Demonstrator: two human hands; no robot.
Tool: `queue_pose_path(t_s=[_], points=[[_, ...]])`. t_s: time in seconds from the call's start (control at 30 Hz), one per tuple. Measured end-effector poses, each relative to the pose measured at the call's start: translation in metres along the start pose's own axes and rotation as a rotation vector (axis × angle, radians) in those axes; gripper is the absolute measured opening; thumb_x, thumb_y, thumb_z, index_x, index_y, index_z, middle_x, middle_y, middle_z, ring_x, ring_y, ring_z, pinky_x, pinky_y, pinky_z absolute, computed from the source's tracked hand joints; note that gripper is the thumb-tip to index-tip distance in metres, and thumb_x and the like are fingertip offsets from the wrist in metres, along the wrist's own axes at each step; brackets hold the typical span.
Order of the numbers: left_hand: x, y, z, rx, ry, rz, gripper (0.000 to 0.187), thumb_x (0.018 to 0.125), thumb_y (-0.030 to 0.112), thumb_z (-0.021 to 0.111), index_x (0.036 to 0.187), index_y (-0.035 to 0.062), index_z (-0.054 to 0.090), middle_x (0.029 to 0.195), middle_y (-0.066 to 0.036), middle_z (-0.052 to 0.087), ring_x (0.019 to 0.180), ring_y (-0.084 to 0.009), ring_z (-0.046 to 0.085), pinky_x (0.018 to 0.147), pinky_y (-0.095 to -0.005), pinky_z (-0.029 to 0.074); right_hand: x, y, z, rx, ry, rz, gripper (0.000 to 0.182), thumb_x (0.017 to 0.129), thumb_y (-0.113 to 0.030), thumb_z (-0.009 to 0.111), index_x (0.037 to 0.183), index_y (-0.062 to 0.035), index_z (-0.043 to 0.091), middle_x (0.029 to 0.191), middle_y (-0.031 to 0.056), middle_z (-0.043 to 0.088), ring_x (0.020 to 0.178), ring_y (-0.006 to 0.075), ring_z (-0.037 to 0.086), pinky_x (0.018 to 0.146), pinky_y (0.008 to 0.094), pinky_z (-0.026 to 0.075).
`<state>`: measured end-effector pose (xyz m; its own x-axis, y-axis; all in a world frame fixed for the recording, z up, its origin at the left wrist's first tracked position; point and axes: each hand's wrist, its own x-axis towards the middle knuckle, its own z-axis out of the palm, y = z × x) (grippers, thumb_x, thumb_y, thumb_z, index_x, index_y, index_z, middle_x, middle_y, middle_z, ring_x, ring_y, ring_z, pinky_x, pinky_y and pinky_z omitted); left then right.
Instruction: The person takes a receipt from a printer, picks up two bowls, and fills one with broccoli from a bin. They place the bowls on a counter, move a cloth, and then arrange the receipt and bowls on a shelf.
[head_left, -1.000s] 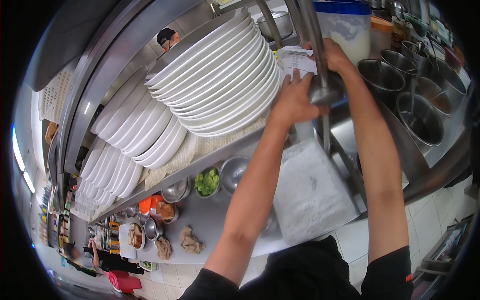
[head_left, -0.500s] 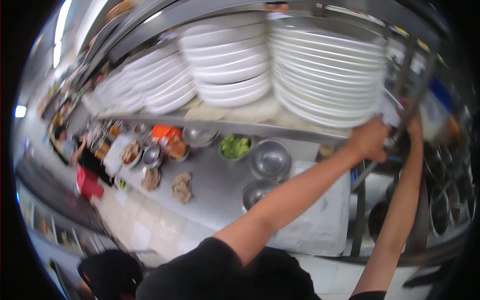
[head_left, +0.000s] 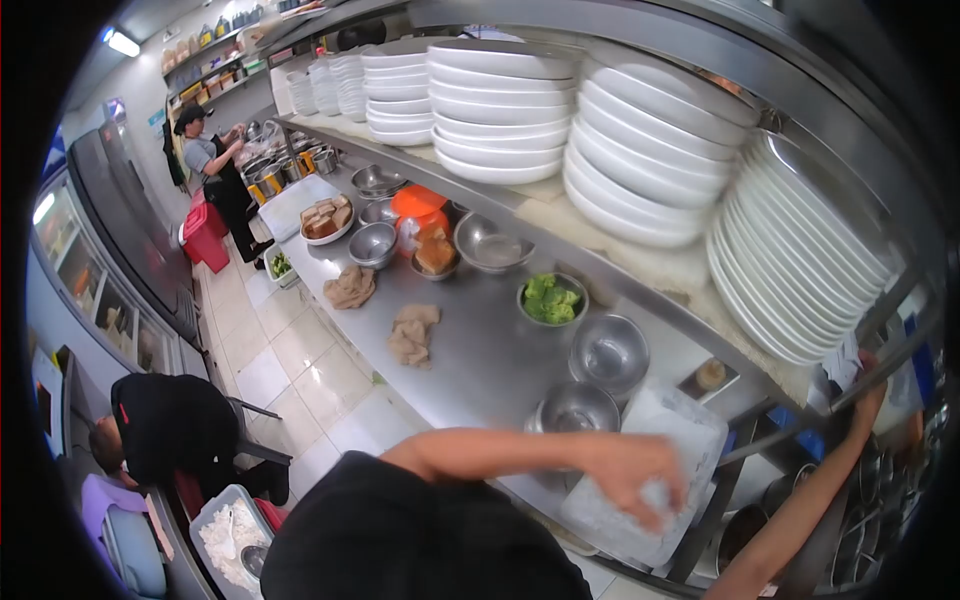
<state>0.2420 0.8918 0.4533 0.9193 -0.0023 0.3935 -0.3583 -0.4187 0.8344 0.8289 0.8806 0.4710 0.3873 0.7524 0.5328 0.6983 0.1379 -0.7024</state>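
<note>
My left hand (head_left: 635, 480) is over the white cutting board (head_left: 660, 425), its fingers curved and smeared by motion. A small whitish patch shows between thumb and fingers; I cannot tell whether it is something held or the board behind. Beside that hand stand two metal bowls, one (head_left: 578, 408) right at my wrist and another (head_left: 609, 354) farther back. At the shelf's right end, my right hand (head_left: 868, 388) reaches up behind the metal frame, next to white paper slips (head_left: 842, 365). Its fingers are partly hidden there.
Stacked white plates (head_left: 795, 250) and bowls (head_left: 640, 140) line the shelf above the steel counter (head_left: 470, 345). Lettuce (head_left: 550, 298), bread (head_left: 435, 250) and crumpled cloths (head_left: 412, 335) lie along it. One person (head_left: 175, 430) bends at the left; another (head_left: 215, 165) stands farther back.
My left hand has come away from the shelf's corner post, down and left over the cutting board. My right hand stays by the paper slips. The view has turned left.
</note>
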Motion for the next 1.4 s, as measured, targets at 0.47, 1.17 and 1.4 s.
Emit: queue_pose_path(t_s=[0.47,1.17,1.4], points=[[-0.367,-0.034,0.055,-0.620,0.326,-0.549,0.055,0.098,0.042,0.041,0.139,0.0051,0.041,0.145,-0.012,0.037,0.135,-0.0241,0.031,0.110,-0.0329,0.023,-0.107,-0.222,0.162,-0.085,1.080,-0.259,0.029,0.093,-0.020,0.054,0.110,0.0009,0.064,0.115,0.0153,0.062,0.101,0.0270,0.061,0.091,0.0348,0.047],[-0.513,0.053,0.032,-0.509,0.660,-0.502,0.043,0.091,0.022,0.057,0.129,0.0023,0.053,0.142,-0.013,0.042,0.136,-0.0286,0.031,0.110,-0.0382,0.023,-0.105,-0.342,0.488,-0.754,0.718,-0.624,0.022,0.089,-0.030,0.051,0.091,-0.0121,0.064,0.094,0.0088,0.063,0.089,0.0304,0.058,0.077,0.0430,0.042],[-0.519,0.029,0.032,-0.270,0.874,-1.157,0.024,0.085,0.023,0.068,0.098,0.0026,0.069,0.108,-0.011,0.067,0.099,-0.0186,0.061,0.089,-0.0300,0.045,-0.108,-0.336,0.484,-0.736,0.698,-0.660,0.026,0.091,-0.034,0.049,0.098,-0.0135,0.064,0.099,0.0084,0.062,0.096,0.0287,0.055,0.083,0.0414,0.039]])
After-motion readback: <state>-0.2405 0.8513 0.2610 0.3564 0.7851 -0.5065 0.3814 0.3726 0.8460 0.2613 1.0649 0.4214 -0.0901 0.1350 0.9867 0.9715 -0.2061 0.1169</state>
